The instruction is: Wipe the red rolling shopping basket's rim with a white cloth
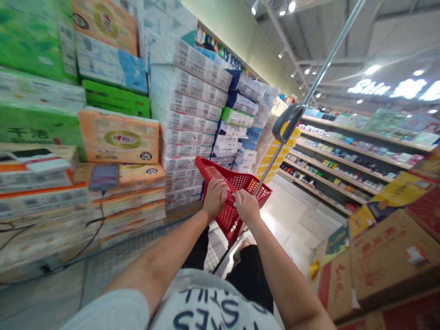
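Note:
A red plastic shopping cart [228, 217] with lattice walls stands right in front of my body. My left hand [216, 197] is closed over its handle bar, near a pale label panel. Close beside it, my right hand [245, 205] also grips the bar, fingers wrapped round it. A long metal pole [269, 168] rises past the cart's right side toward the upper right, with a grey loop-shaped piece [288, 123] on it. Lattice hides most of the cart's inside, and my fingers' undersides are out of sight.
Stacked tissue packs [120, 137] and tall piles of white packages [192, 105] line the left. A cable [101, 215] hangs there from a small device. Cardboard boxes [392, 256] stand at the lower right. Stocked shelves [343, 160] run behind a tiled floor [292, 208].

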Tool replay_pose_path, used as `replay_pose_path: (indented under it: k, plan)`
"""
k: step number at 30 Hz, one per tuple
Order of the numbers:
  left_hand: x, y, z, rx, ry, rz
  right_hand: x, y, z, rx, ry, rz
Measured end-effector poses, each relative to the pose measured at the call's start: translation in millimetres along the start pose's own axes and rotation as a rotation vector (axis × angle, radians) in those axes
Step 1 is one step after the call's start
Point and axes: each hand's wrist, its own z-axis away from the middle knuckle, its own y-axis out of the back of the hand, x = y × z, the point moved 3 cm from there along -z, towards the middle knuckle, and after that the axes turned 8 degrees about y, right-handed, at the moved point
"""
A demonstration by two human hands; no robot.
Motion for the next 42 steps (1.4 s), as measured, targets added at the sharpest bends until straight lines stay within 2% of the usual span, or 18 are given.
replay_pose_path:
  k: [3, 5, 7, 10, 12, 13, 15, 17, 19, 21, 24, 25, 27, 30, 32, 36, 38, 42]
  plan:
    - [1, -0.2, 0, 0.0, 0.0, -0.002, -2, -4, 19, 0.27, 0.121, -0.037]
    - [1, -0.3, 1, -0.002, 0.007, -0.005, -3, -6, 28, 0.372, 0.2, -0.011]
    - [1, -0.3, 1, 0.0, 0.01, -0.005, -2, -5, 22, 0.277, 0.186, 0.029]
    - [-1, -1.0, 0, 0.008, 0.003, -0.006, 0, 1, -6, -0.054, 0.026, 0.103]
    - [-1, -1.8, 0, 0.001, -0.003, -0.009, -2, 2, -15, -0.149, -0.066, 0.157]
    - [-2, -1.9, 0, -0.002, -0.003, -0.009, -4, 0, -13, -0.127, -0.08, 0.182]
    - [-2, -1.5, 0, -0.002, -0.001, -0.003, -11, -7, 2, 0.028, -0.024, 0.217]
    - [-2, -0.2, 0, 0.007, 0.01, 0.003, -18, -14, 22, 0.222, 0.139, 0.218]
    - [-1, 0.7, -1, 0.003, 0.015, 0.006, -22, -17, 31, 0.282, 0.238, 0.218]
    - [-1, 0.5, -1, -0.009, 0.012, 0.003, -22, -13, 21, 0.202, 0.216, 0.224]
    - [-1, -1.0, -1, -0.01, 0.008, -0.003, -19, -4, -7, -0.02, 0.027, 0.243]
    - [0, -1.6, -1, -0.008, 0.009, -0.003, -19, -2, -12, -0.05, -0.014, 0.258]
    - [0, -2.4, 0, -0.006, 0.007, -0.001, -21, -3, -10, -0.007, -0.001, 0.296]
    - [1, -2.2, 0, -0.008, 0.0, -0.001, -26, -10, 10, 0.172, 0.216, 0.296]
    - [1, -1.4, 0, -0.012, -0.002, -0.004, -26, -11, 15, 0.205, 0.287, 0.265]
    - [3, -0.3, -1, -0.008, 0.001, -0.002, -18, -5, -7, 0.015, 0.058, 0.24]
    - [4, -0.4, 0, -0.006, 0.004, -0.003, -18, -3, -12, -0.036, 0.004, 0.23]
    - [5, -1.7, 1, -0.022, -0.01, -0.017, -24, -4, 9, 0.165, 0.205, 0.242]
